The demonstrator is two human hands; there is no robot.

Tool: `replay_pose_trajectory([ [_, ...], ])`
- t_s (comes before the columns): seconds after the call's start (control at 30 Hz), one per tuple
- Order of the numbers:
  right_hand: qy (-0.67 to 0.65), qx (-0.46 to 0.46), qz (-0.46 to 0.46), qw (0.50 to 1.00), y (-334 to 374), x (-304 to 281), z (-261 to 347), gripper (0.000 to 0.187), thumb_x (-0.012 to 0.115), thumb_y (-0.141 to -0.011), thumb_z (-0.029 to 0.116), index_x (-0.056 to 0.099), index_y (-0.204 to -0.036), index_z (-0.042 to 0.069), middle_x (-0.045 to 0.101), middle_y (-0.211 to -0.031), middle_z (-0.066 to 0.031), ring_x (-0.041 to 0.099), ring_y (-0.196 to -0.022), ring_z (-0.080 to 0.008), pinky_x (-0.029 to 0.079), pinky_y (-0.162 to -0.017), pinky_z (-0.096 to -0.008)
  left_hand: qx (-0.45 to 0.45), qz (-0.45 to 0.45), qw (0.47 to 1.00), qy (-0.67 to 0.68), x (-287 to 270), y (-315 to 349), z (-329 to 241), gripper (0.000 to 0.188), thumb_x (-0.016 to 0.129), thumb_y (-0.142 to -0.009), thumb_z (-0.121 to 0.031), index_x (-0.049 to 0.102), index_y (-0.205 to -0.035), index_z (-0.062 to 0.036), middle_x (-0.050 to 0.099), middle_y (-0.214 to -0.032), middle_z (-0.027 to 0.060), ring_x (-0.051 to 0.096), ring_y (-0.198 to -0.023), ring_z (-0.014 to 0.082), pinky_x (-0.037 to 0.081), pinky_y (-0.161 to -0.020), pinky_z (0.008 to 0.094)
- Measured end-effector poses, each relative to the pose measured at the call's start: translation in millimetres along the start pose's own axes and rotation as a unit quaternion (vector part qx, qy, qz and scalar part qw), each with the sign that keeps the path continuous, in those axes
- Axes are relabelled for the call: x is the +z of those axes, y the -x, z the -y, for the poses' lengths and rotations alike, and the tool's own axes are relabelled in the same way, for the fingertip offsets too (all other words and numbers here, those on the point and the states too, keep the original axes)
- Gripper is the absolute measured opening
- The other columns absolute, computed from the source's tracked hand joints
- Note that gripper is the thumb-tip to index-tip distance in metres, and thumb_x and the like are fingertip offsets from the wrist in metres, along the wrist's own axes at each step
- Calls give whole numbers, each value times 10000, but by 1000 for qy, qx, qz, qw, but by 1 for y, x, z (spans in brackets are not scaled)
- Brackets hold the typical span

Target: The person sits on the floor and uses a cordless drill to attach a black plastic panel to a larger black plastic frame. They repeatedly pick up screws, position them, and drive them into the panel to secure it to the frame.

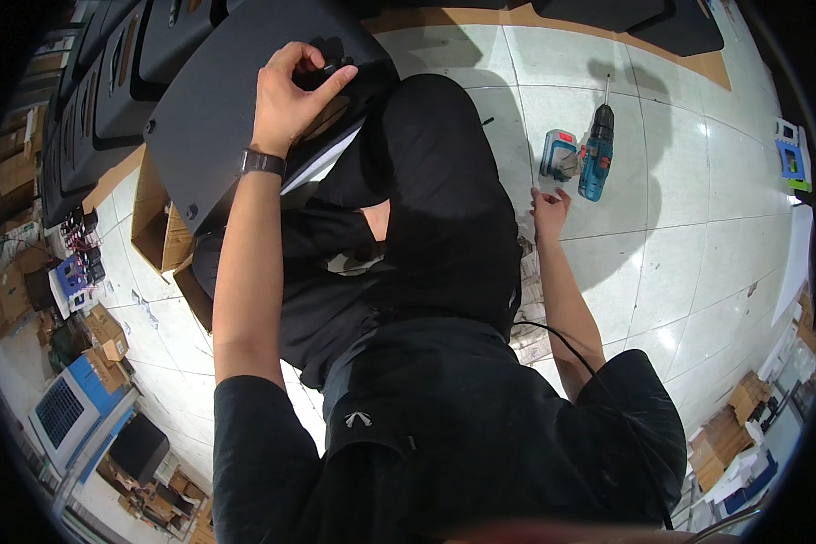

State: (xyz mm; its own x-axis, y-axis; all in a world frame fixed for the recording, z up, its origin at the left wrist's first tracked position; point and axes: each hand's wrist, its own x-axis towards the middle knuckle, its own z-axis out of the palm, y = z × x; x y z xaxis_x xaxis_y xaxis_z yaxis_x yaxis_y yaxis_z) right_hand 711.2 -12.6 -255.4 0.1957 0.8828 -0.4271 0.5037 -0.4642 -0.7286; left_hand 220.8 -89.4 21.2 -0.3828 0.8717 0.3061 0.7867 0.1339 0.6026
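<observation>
My left hand [290,98] is over a large black speaker-like cabinet [213,100] that leans by my knees. Its thumb and forefinger close around a small black part [337,66] at the cabinet's edge; the exact kind of part is hard to make out against the dark surface. Low over the tiled floor, my right hand [550,214] has its fingers loosely bent and apart, with nothing visible in them. Just beyond it lies a teal and black cordless drill [597,159] on its side, its long bit pointing away and its battery [559,152] toward the left.
More black cabinets [109,82] stand in a row at the far left. An opened cardboard box [154,222] is beside the near cabinet. Flat cardboard [698,68] lies under dark panels at the back right. A black cable [571,344] runs across my right arm.
</observation>
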Motion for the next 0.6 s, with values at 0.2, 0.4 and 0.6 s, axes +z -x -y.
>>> replay_pose_trajectory([
  [0.2, 20, -182, -138, 973, -18, 1, 23, 939, 938, -785, 301, 391, -1470, -35, 501, -1381, -212, 574, -1138, -255, 537, -877, -375, 19, -35, 999, 18, 7, -2, 5, 271, 859, -861, -247, 736, -981, -37, 691, -873, 55, 624, -802, 195, 527, -760, 335],
  [0.4, -69, -188, -125, 972, -28, 8, 22, 945, 936, -774, 293, 398, -1478, -38, 479, -1365, -209, 536, -1182, -291, 531, -918, -404, 35, -18, 999, 30, 4, -4, 7, 230, 802, -922, -171, 739, -1089, -26, 686, -923, 72, 629, -833, 188, 522, -788, 314],
  [0.6, -36, -63, -63, 995, -19, 8, -12, 834, 896, -808, 299, 504, -1451, -56, 580, -1306, -197, 597, -1124, -292, 539, -923, -386, -145, -126, 952, 236, -14, 15, 23, 245, 765, -987, -155, 723, -1198, -37, 724, -1051, 40, 682, -983, 149, 518, -916, 277],
])
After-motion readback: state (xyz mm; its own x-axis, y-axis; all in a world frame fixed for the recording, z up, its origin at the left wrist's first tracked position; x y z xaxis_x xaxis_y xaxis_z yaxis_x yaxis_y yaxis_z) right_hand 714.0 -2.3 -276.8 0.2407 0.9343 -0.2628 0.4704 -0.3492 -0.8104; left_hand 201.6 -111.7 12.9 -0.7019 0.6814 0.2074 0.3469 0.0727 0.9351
